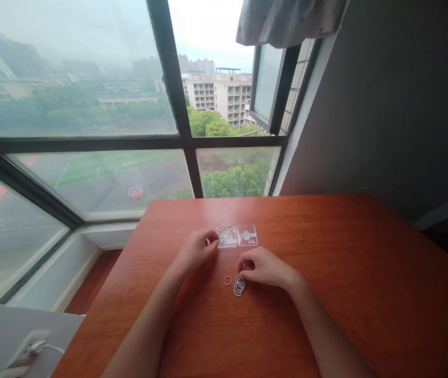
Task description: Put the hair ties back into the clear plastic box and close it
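A small clear plastic box (230,243) lies with its lid (247,235) folded out flat to the right. Several small rings (222,229) and a gold-coloured ring (231,229) sit in its compartments. My left hand (198,249) is closed, with thumb and fingertips at the box's left edge. Nearer to me, several grey-white rings (238,290) overlap in a loose pile on the table. A single pinkish ring (227,281) rests just left of them. My right hand (265,266) is closed in a pinch at the pile's top ring; its fingertips partly cover that ring.
The reddish-brown wooden table (338,252) reaches to a large window (187,142) at the back. A hinged pane (271,89) stands open at upper right beneath a curtain (290,23). A grey wall (389,121) rises on the right. A plugged-in socket (27,354) is at lower left.
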Available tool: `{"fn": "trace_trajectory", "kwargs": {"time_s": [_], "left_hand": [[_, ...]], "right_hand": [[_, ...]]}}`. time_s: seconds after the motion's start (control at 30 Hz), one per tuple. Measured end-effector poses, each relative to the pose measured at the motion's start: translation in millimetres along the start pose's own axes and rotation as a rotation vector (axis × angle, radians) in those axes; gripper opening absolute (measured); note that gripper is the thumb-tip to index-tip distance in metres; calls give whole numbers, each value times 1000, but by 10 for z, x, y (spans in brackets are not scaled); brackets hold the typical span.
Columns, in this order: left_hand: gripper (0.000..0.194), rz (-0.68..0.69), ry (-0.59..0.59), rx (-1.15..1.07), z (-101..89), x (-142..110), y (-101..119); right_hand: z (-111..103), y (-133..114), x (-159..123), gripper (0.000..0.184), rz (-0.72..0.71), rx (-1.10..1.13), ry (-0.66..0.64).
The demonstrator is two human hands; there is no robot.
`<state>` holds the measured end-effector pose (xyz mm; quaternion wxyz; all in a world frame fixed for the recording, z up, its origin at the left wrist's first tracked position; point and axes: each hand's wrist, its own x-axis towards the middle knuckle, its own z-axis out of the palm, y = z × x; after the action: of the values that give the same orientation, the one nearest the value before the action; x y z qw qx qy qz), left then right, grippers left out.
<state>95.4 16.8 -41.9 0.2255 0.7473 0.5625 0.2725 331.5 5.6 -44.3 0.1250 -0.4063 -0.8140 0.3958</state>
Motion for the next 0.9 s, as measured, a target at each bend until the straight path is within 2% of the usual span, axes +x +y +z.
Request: {"fn": "trace_trajectory", "kwargs": {"time_s": [0.17,0.5,0.67,0.9], "left_hand": [[15,-11,37,-45,14,3,-21],[16,-6,34,-33,3,12,13],[16,0,36,-38,-5,17,33],[15,32,56,-101,16,11,124]], "right_hand": [[-4,-7,-30,15,-4,-35,-38],[14,-30,-36,13,-15,-83,-42],[37,-6,3,9,-17,-107,43],[13,4,86,4,2,-10,265]]}}
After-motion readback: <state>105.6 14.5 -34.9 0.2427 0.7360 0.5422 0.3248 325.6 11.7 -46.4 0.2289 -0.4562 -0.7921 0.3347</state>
